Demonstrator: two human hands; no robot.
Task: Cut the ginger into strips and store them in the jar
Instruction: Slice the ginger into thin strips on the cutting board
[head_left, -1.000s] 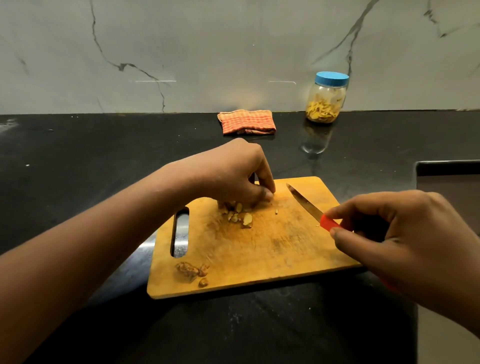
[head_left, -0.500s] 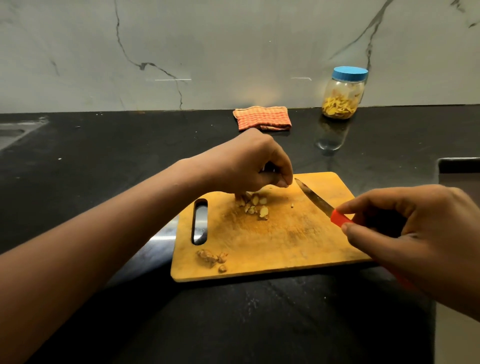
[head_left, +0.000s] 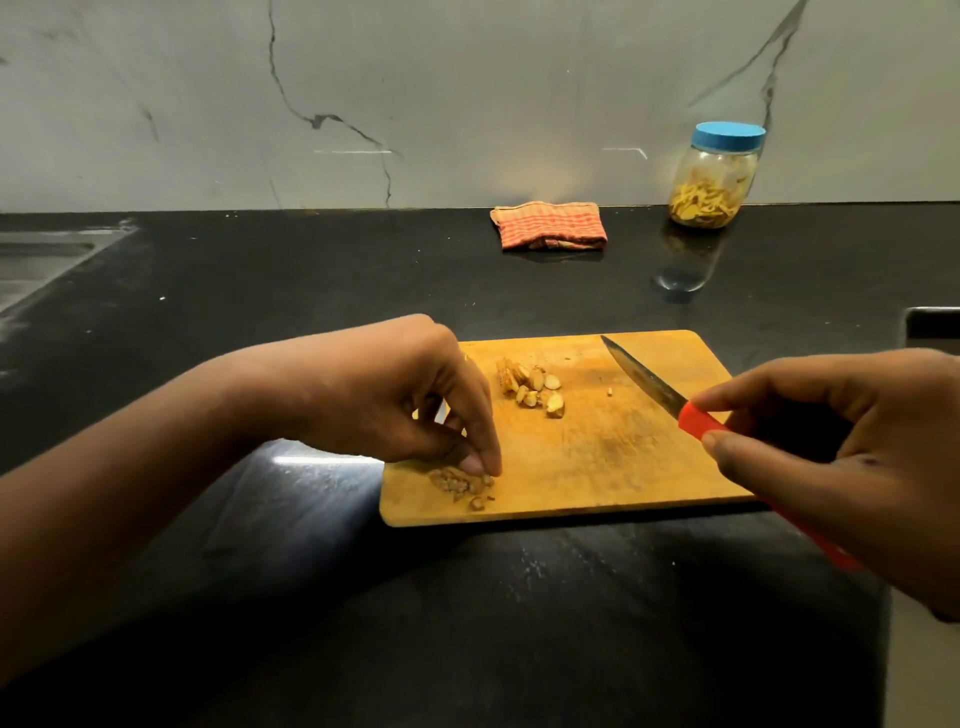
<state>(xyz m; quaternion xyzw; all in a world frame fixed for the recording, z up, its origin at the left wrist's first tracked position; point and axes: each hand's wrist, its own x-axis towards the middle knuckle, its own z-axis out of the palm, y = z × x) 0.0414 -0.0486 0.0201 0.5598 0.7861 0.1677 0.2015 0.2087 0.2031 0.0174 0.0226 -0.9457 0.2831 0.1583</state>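
1. Left hand (head_left: 400, 400): the fingers curl down, and the thumb and forefinger tips pinch a brown ginger lump (head_left: 454, 480) at the board's near-left corner. Half a second ago this hand was over the slices; it has since crossed to the lump.
2. Right hand (head_left: 852, 467): grips the knife (head_left: 657, 392) by its red handle. The blade slants above the board's right part, as before, and is not cutting.
3. Slices (head_left: 535, 388): a small pile mid-board, now uncovered and apart from both hands.
4. Judgement: probably the next piece is being fetched for cutting, so storing is still some way off.
5. Board (head_left: 597, 467): wooden, on a black counter (head_left: 467, 623).
6. Jar (head_left: 719, 176): back right by the wall, blue lid on, some ginger strips inside, well apart from the board.
7. Cloth (head_left: 548, 226): folded, at the marble wall (head_left: 467, 78).
8. Sink (head_left: 36, 260): far left.
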